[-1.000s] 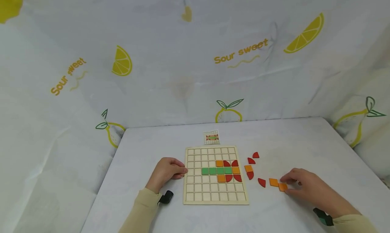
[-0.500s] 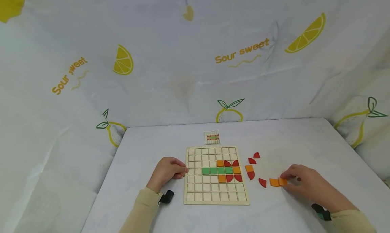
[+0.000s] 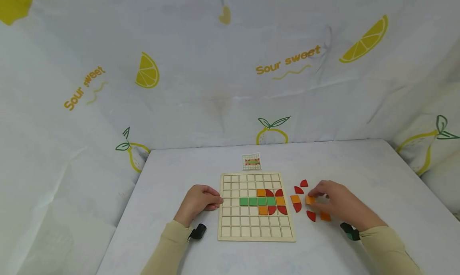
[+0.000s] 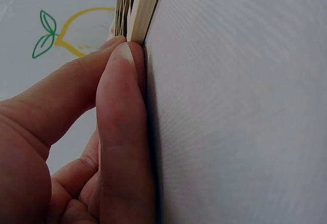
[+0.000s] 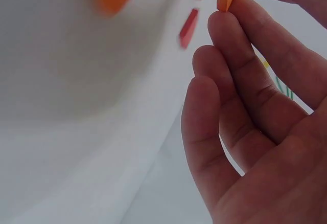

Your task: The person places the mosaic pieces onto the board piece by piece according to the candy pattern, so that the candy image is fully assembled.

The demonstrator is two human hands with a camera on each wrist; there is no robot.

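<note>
1 white table (image 3: pixel 179 169), lemon-print backdrop (image 3: pixel 201 75), right fingers (image 5: pixel 237 55) pinching orange tile (image 3: pixel 309 200)

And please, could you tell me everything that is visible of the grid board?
The grid board is a pale panel that looks wooden, with darker lines dividing it into cells. It lies on the white table. Four green squares, three orange squares and four red quarter-circles sit in cells at its middle and right. The left hand holds its left edge.
</note>
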